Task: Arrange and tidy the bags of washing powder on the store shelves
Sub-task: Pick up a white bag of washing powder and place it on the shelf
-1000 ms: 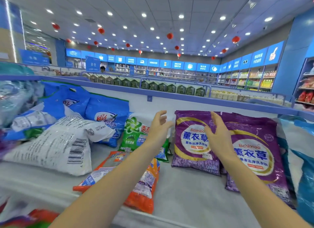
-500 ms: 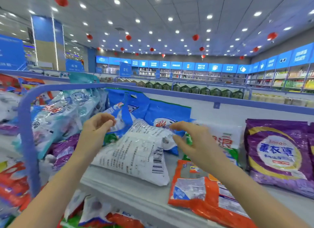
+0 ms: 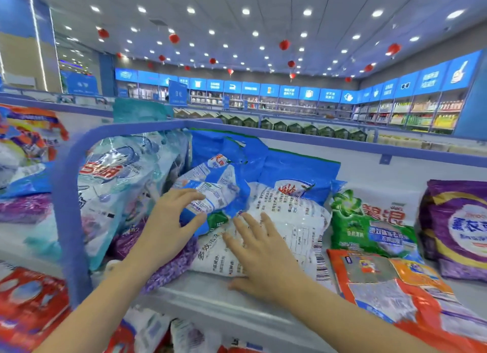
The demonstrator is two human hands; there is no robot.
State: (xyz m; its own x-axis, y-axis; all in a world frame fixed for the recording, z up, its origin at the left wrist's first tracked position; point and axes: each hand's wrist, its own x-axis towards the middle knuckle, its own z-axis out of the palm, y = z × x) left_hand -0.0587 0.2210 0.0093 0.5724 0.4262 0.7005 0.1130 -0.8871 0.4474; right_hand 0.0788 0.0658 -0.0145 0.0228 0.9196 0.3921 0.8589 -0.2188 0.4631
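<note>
Two hands (image 3: 168,231) (image 3: 263,257) fwd, purple bag (image 3: 179,263) half-hidden

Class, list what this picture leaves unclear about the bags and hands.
- Head view: purple bag cut off by the right edge.
- Head view: lower-shelf bags blurred, partly hidden by the shelf edge.
- Head view: white bag partly covered by the right hand.
- Head view: whether the left hand grips the blue-and-white bag: unclear, blurred.
</note>
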